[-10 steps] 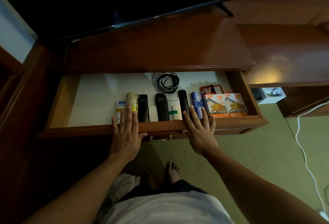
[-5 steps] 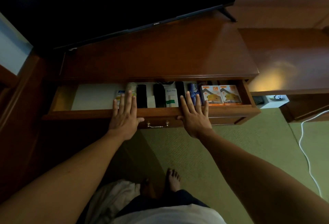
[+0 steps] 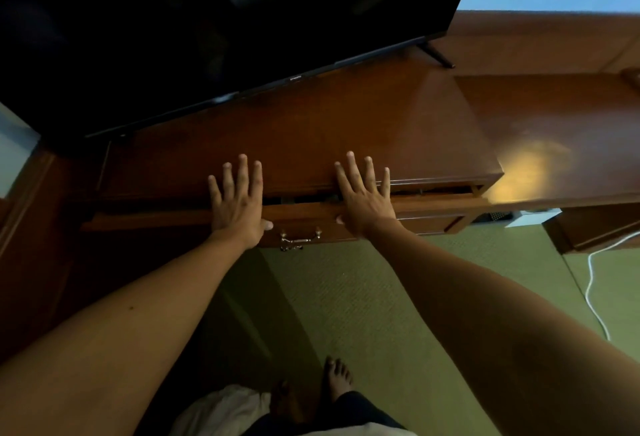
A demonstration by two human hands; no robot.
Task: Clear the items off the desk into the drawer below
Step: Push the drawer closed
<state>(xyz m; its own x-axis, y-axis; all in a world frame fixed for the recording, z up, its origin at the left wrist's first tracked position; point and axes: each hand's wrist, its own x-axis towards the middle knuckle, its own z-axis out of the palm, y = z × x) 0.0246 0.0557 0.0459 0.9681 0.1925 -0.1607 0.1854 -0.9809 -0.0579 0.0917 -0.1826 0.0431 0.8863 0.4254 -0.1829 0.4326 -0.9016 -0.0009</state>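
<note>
**Drawer nearly shut, both hands pushing**

Drawer (image 3: 298, 212) sat just under the desk (image 3: 311, 137) top, pushed almost all the way in; only a thin dark slit showed between its front and the desk edge, wider toward the right end. Contents hidden in that slit, can't tell what lay inside. Front was reddish-brown wood w/ a small brass handle (image 3: 299, 237) at the middle, hanging free, untouched.

Left hand (image 3: 239, 200) and right hand (image 3: 367, 198) lay flat on the drawer front either side of the handle, fingers straight and spread, gripping nothing, fingertips reaching over the desk edge. Hands well apart.

To finish well, probably: push evenly w/ both palms so the front goes in square, since the right end looked a bit further out; pull fingertips back before the gap closes, else a pinch.

Desk top looked bare. TV (image 3: 225, 20) stood at the back; green carpet (image 3: 381, 297) and a white cable (image 3: 594, 292) below right.
</note>
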